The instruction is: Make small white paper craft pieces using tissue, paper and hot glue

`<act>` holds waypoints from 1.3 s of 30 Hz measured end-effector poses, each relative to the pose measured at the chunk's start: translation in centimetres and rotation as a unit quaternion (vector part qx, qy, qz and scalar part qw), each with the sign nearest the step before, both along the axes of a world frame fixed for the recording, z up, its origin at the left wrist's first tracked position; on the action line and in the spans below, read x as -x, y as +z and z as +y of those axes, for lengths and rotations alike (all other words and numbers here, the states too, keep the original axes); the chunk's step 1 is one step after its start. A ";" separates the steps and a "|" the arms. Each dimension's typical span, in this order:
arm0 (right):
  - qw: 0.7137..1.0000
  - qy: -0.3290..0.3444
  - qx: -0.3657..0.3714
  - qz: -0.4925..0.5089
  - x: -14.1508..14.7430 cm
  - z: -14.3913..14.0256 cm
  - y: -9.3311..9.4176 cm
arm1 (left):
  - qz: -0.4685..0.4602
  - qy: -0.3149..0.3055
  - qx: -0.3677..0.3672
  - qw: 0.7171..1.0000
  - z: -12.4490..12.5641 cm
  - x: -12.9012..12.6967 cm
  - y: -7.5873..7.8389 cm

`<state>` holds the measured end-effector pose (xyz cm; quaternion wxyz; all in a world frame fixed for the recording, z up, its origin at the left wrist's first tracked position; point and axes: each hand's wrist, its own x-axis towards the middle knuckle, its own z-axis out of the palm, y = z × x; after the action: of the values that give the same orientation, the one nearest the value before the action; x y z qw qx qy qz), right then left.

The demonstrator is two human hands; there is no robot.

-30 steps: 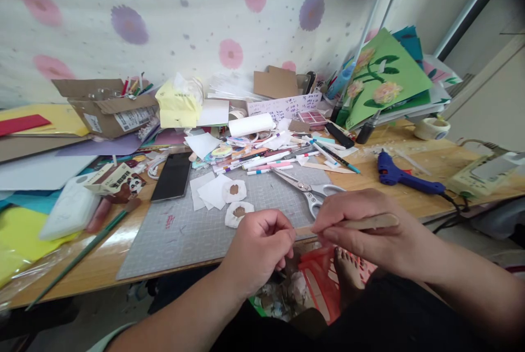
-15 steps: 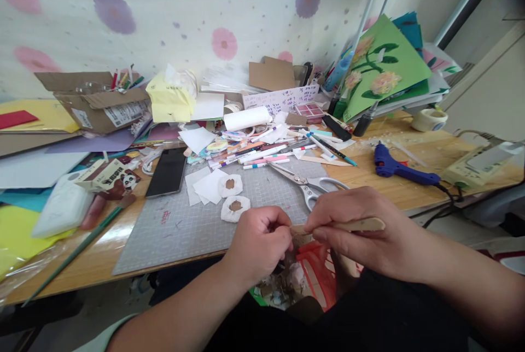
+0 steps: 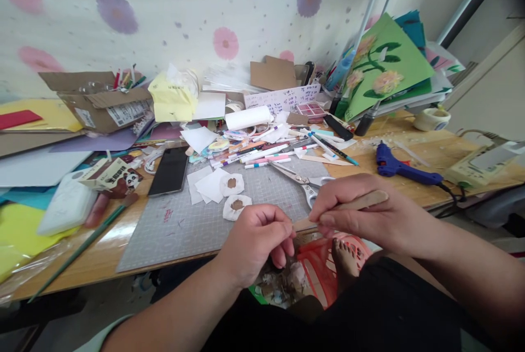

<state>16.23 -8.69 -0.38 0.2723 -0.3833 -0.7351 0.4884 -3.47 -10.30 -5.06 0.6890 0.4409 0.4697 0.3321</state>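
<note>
Lower centre of the frame, both hands meet at the near edge of the wooden table (image 3: 102,262). Right hand (image 3: 361,212) is closed around a flat pale wooden craft stick (image 3: 353,204), which angles down-left out of its fingers. Left hand (image 3: 256,240) pinches the stick's lower end between thumb and fingertips. Just above, on the grey gridded cutting mat (image 3: 197,226), lie metal scissors (image 3: 303,182) and two white paper rounds with brown centres (image 3: 233,196). Blue glue gun (image 3: 400,169) sits right of centre; a red plastic basket (image 3: 318,270) shows below the hands.
</note>
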 end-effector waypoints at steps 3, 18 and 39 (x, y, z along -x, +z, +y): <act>0.998 -0.002 -0.054 -0.036 0.4 -0.1 0.0 | 0.037 0.011 -0.018 0.999 -0.1 -0.2 -0.1; 0.998 -0.026 0.047 0.024 -0.4 -0.1 -0.1 | -0.044 0.017 0.046 0.998 0.0 -0.2 0.2; 0.996 -0.064 0.045 0.050 0.0 -0.1 -0.3 | -0.053 0.024 0.022 0.998 -0.2 -0.7 0.0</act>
<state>16.26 -8.82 -0.70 0.3219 -0.4170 -0.6716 0.5210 -2.75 -10.54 -5.06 0.7142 0.3962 0.4499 0.3612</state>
